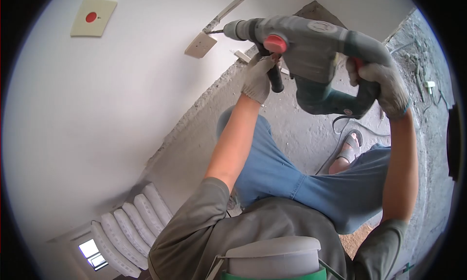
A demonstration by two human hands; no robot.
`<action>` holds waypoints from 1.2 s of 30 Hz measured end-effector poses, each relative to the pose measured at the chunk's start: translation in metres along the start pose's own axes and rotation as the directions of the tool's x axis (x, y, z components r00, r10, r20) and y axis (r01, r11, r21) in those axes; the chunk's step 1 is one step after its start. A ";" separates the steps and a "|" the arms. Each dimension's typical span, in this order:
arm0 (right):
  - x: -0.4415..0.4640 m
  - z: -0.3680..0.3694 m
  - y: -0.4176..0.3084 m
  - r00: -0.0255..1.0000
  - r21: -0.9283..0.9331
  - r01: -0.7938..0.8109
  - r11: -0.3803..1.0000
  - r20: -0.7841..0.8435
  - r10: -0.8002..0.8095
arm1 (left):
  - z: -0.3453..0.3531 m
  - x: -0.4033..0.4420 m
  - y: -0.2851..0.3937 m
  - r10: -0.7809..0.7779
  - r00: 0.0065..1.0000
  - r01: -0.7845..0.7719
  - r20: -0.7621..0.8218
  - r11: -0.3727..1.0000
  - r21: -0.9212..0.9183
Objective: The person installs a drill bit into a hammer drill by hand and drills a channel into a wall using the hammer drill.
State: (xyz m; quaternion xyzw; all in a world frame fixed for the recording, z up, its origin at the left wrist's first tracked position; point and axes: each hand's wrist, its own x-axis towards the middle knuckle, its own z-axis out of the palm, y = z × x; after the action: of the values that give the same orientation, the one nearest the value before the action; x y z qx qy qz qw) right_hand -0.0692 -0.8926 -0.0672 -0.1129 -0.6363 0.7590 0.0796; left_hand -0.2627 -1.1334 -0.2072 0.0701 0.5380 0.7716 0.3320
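And here you are, up at the white painted wall (pixel 121 109), with the heavy grey and dark-green rotary hammer (pixel 311 51) raised across your front, well above the concrete floor (pixel 287 129). Your left hand (pixel 258 78), in a pale knitted glove, is wrapped round the black side handle (pixel 276 79); your right hand (pixel 386 83), gloved to match, grips the rear handle (pixel 368 95) by its red trigger (pixel 359 64). Whether that trigger is pressed, I can't tell.

Out front, the thin dark steel bit (pixel 215 32) points at the lower end of the rough, narrow groove (pixel 228 11), right beside the beige rectangular socket plate (pixel 201 45). Contact with the wall can't be made out. By the look of it, the step in hand is working the wall at that groove; the next move calls for a firm two-handed hold and a bit tip clear of the plate's edge.

Now the markings! There's a pale oval badge (pixel 322 26) on the tool's body, but you won't get a brand from it here. The cream wall plate with the round red button (pixel 94 17) carries a tiny dark mark, too small to read.
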 end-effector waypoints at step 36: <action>-0.041 0.076 -0.012 0.973 -0.652 -0.154 0.742 -0.231 -0.001 | -0.018 0.014 -0.004 0.149 0.985 -0.137 0.090 0.983 -0.123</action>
State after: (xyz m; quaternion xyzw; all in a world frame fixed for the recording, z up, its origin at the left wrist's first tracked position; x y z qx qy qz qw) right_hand -0.0506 -0.9738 -0.0396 -0.2421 -0.8471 0.4677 0.0715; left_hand -0.2800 -1.1380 -0.2214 0.1273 0.4687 0.8190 0.3055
